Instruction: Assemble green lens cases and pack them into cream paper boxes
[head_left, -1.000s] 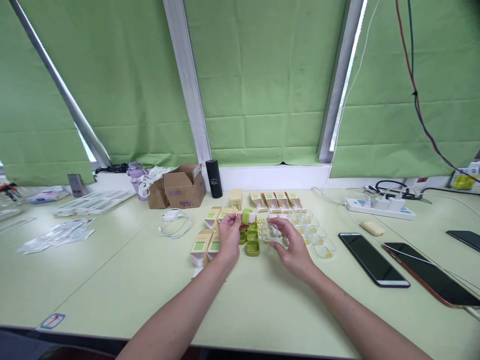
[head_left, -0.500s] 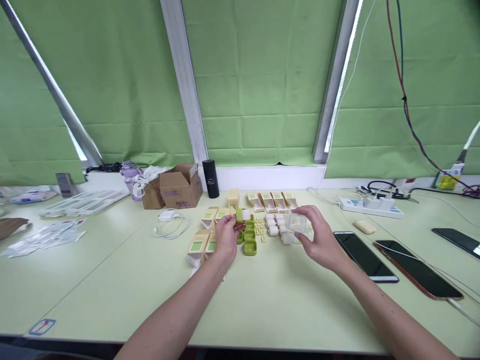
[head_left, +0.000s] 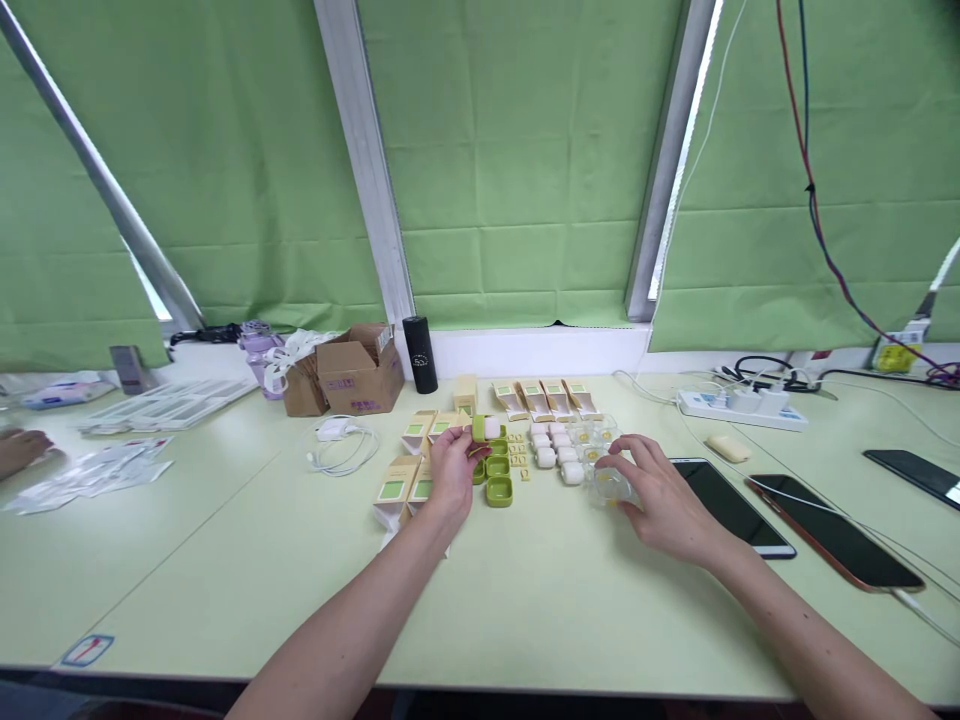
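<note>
My left hand [head_left: 451,472] grips a small green case with a whitish block [head_left: 486,429] at its right side, held just above the open green square cases [head_left: 499,491] on the table. My right hand [head_left: 660,497] has its thumb and fingers around a clear plastic cup [head_left: 610,486], low over the table at the near end of other clear cups [head_left: 602,430]. Between the hands lie rows of white rounded blocks [head_left: 571,473] and small yellow pieces [head_left: 518,460]. Folded cartons with green panels [head_left: 391,490] stand partly behind my left hand.
More opened cartons [head_left: 555,400] line the back. A cardboard box [head_left: 364,370] and black bottle [head_left: 421,355] stand at back left. Phones [head_left: 727,505], a white earbud-like case [head_left: 727,449], a power strip [head_left: 742,408] and cables lie right. Another person's hand [head_left: 22,452] shows far left.
My right hand has moved down and slightly right, bringing the clear cup to the near end of the clear cups. My left hand has stayed almost still with the green case.
</note>
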